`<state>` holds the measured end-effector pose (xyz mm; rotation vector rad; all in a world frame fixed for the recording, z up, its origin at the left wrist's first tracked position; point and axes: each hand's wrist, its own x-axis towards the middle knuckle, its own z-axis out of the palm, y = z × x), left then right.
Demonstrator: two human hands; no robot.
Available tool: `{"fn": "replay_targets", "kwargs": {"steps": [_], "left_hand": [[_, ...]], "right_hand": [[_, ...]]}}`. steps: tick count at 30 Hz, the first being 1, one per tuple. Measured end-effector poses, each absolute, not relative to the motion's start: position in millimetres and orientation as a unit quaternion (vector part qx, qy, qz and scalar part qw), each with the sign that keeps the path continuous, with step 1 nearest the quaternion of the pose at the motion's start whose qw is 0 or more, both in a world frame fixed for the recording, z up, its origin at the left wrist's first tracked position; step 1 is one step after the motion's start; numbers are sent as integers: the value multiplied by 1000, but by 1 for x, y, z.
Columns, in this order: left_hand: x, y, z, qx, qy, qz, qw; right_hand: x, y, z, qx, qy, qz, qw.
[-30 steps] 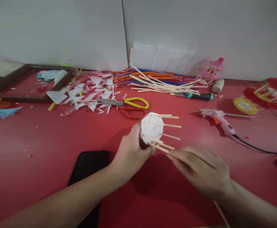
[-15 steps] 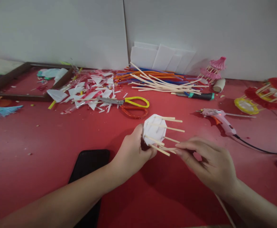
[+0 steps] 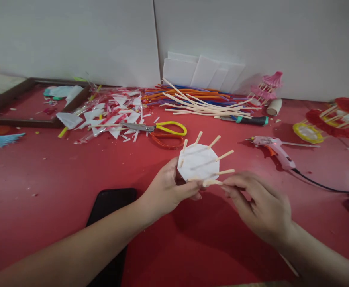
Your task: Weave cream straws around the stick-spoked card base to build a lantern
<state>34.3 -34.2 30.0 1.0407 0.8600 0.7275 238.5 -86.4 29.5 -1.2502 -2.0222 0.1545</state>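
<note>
A white many-sided disc [image 3: 197, 163] with several pale sticks standing up around its edge is gripped at its lower left by my left hand [image 3: 173, 183], thumb at the front edge. The fingertips of my right hand [image 3: 256, 203] pinch the end of a pale stick [image 3: 212, 183] at the disc's lower right edge. How that stick meets the disc is partly hidden by my left thumb. Another thin pale strip [image 3: 288, 264] shows below my right wrist.
Scissors [image 3: 170, 128] and paper scraps [image 3: 114, 115] lie behind my left hand, with loose sticks [image 3: 207, 104] farther back. A pink glue gun [image 3: 277, 149] rests at the right. A black phone [image 3: 111, 207] lies under my left forearm. Pink and red models [image 3: 267, 87] stand behind.
The disc has tilted, so its white face shows more fully and the sticks now point upward and to the right. My right fingertips have stayed close to its lower right edge.
</note>
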Motion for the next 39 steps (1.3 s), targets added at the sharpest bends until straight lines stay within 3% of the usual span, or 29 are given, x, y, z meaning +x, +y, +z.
{"fn": "replay_targets", "kwargs": {"steps": [7,12,16,25,35,39], "left_hand": [[35,-39,34,495,429,343,673],[34,-41,33,550,426,364,619],[33,-43,31,585,416,378,585],[37,-48,34,550,415,362,628],[36,-41,28,456,418,340,709],[38,-39,27,423,436,347,715]], "right_hand": [[232,-82,28,-544,-606,443,376],[232,-78,20,-522,-483,578,400],[228,-76,18,-542,-467,572,402],[223,-80,20,-575,-494,516,399],[227,-83,21,-550,-694,244,395],[229,-83,19,-580,-650,310,380]]}}
